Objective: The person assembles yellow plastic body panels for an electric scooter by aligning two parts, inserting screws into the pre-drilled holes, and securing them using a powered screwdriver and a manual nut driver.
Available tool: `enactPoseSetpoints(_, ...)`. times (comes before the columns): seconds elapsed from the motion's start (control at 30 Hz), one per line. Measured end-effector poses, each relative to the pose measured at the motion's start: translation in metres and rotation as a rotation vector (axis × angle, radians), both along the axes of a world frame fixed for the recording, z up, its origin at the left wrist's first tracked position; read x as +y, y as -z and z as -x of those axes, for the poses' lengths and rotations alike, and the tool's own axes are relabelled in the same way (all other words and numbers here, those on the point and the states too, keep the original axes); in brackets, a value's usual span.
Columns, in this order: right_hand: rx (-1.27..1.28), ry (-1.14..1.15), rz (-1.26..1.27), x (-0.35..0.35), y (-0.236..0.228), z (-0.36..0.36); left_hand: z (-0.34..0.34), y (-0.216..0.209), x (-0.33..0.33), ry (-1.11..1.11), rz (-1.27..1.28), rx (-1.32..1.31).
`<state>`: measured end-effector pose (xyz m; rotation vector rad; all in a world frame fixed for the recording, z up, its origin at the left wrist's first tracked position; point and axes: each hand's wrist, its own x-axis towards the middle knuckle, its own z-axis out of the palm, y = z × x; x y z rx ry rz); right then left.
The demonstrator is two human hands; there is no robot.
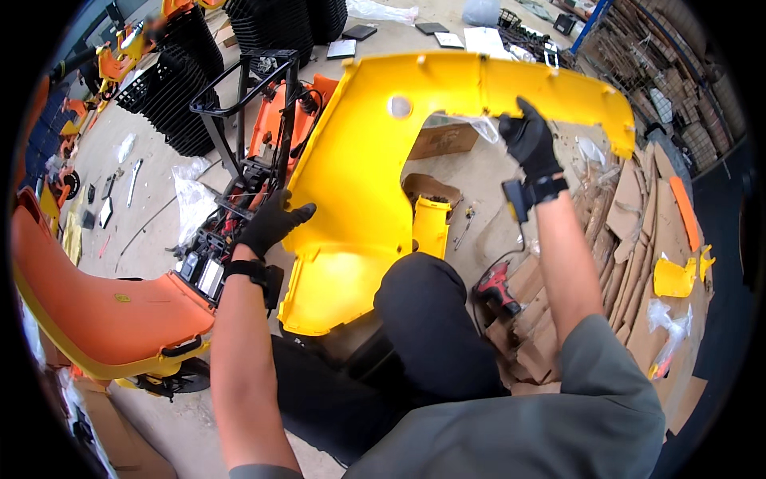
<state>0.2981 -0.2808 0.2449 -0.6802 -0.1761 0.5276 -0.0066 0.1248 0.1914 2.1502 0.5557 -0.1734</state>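
A large, curved yellow plastic body panel point(371, 152) stretches in front of me, with a long arm reaching to the right. My left hand point(271, 226), in a black glove, grips its left edge, the thumb lying on the panel side. My right hand point(530, 144), also gloved, is closed on the lower edge of the long arm, and some of its fingers are hidden. Behind the left hand stands a black metal frame point(231, 112) with wiring and electrical parts point(209, 267). A smaller yellow plastic piece point(431, 226) shows through the panel's opening.
An orange and yellow vehicle body point(112, 295) stands at the left. Flattened cardboard point(630, 231) and a red and black power drill point(498, 289) lie at the right. A wrench point(134, 182) lies on the floor, and black stacked baskets point(267, 36) stand at the back.
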Motion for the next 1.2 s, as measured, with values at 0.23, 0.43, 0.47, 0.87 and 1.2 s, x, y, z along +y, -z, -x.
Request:
enactPoseSetpoints(0.23,-0.163,0.019,0.048,-0.003,-0.071,-0.024,-0.018,0.004,-0.005,-0.293,-0.549,-0.57)
enactPoseSetpoints(0.43,-0.123,0.048,0.056,0.008,-0.068,-0.055,-0.009,0.006,0.002,-0.204,-0.112,-0.371)
enactPoseSetpoints(0.47,-0.124,0.048,0.051,0.01,-0.063,-0.06,-0.007,0.007,0.004,-0.193,-0.074,-0.349)
enactPoseSetpoints(0.87,-0.401,-0.518,0.692,0.022,0.055,0.034,-0.038,-0.002,-0.027,-0.309,-0.299,-0.371)
enactPoseSetpoints(1.2,-0.124,-0.149,0.525,0.057,0.13,0.114,-0.068,0.013,-0.024,-0.321,0.049,-0.456)
